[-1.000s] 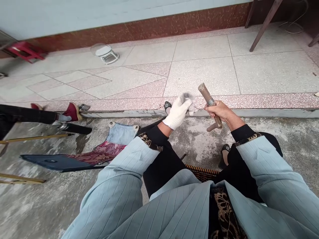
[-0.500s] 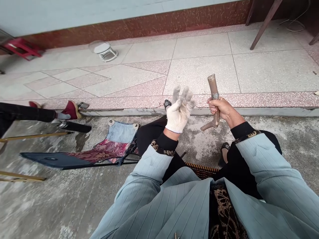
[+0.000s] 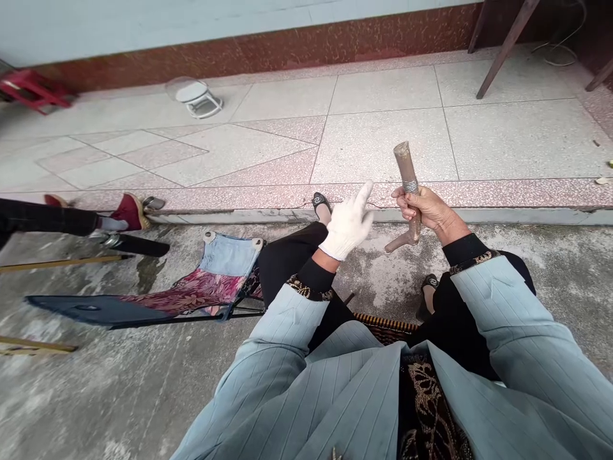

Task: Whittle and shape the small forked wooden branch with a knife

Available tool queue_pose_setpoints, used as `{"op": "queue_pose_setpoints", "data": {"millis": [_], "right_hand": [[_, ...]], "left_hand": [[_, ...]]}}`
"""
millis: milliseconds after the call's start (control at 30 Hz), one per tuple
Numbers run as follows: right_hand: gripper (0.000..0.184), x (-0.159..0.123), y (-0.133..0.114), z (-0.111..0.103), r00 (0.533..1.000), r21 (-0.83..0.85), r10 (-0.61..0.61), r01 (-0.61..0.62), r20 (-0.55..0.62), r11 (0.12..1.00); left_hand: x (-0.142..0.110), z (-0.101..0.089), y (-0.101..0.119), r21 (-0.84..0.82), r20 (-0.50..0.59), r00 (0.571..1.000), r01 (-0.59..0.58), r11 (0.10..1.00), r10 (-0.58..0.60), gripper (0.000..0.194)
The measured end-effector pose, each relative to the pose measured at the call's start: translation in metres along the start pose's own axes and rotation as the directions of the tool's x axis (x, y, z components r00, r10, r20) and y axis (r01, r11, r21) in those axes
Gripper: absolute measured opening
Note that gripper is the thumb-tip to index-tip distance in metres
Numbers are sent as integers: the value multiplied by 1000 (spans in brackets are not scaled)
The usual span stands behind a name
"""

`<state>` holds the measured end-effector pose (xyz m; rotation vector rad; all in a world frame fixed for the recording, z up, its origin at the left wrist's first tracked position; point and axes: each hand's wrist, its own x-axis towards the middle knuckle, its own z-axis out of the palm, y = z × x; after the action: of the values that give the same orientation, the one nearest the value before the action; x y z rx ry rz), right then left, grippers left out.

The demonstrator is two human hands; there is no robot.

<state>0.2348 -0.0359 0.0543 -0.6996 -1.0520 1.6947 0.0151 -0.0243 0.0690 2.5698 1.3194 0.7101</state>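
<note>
My left hand (image 3: 348, 222) wears a white knitted glove, its back toward me. The index finger points up and to the right, the thumb stands apart, and the other fingers are partly hidden; it holds nothing. Bare, my right hand (image 3: 428, 207) is wrapped round the middle of a crooked wooden stick (image 3: 406, 167). The stick has a thick, flat-cut upper end, metal wire wound round it just above my fingers, and a thinner branch bent left at the bottom. A small gap separates the gloved hand from the stick.
A raised tiled step (image 3: 268, 199) runs across in front of my knees. To the left are a folding chair (image 3: 205, 291) with patterned fabric, another person's leg (image 3: 57, 216) and wooden poles (image 3: 62, 262). A white stool (image 3: 198, 99) and a red stool (image 3: 36, 89) stand farther back.
My left hand has turned from palm showing with spread fingers to its back showing, index finger extended. The stick stays in my right hand, nearly unmoved. The view has shifted slightly.
</note>
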Motion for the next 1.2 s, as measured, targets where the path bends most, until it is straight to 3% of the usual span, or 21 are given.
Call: {"op": "queue_pose_setpoints", "data": {"millis": [167,267,333,400,467,533,567,633,700,767,800,900,933,1100,1200], "right_hand": [[43,1,-4,-1,988,-51,2,-11,-155,999],[40,2,-7,4,968,-69,-26,9,-248,998],[39,2,-9,7,961,-91,-18,-7,-276,996],[38,2,-10,6,957,-107,-21,-10,-288,994],[39,3,-11,3,955,-109,-39,7,-295,994],[40,3,-11,1,954,-110,-37,5,-296,994],[41,2,-12,0,957,-111,-24,-8,-289,994],[43,0,-14,-1,966,-106,16,-45,-258,993],[43,-2,-18,-3,973,-91,58,-80,-222,993],[42,-5,-23,-6,977,-69,92,-107,-195,992],[42,-6,-26,-8,977,-53,98,-110,-187,993],[42,-10,-37,-15,981,33,122,-118,-151,992],[41,-11,-40,-18,982,68,135,-127,-132,990],[23,-24,-50,-26,989,150,145,-138,-36,979],[22,-31,-50,-29,994,144,85,-75,-64,987]], "left_hand": [[0,-17,-12,-161,16,998,-50,986,53,65],[-1,-24,-13,-310,44,997,-44,950,61,38],[-2,-27,-11,-448,100,995,42,893,4,27],[-3,-27,-10,-625,175,984,131,769,-26,32],[-3,-25,-9,-792,219,976,173,585,7,45],[-3,-21,-11,-897,202,979,172,408,31,50],[-2,-18,-12,-916,191,981,174,361,13,48],[-1,-14,-14,-887,205,978,207,413,-50,45],[-2,-11,-16,-769,245,965,252,588,-94,37],[-5,-8,-17,-670,294,952,267,693,-83,30],[-9,-7,-17,-683,322,945,273,678,-56,31],[-23,-7,-15,-853,316,948,304,423,-42,39],[-29,-8,-13,-880,297,954,291,376,-42,37],[-42,-25,-5,-928,240,968,252,273,-77,29],[-42,-32,-2,-915,295,955,293,278,-37,27]]}}
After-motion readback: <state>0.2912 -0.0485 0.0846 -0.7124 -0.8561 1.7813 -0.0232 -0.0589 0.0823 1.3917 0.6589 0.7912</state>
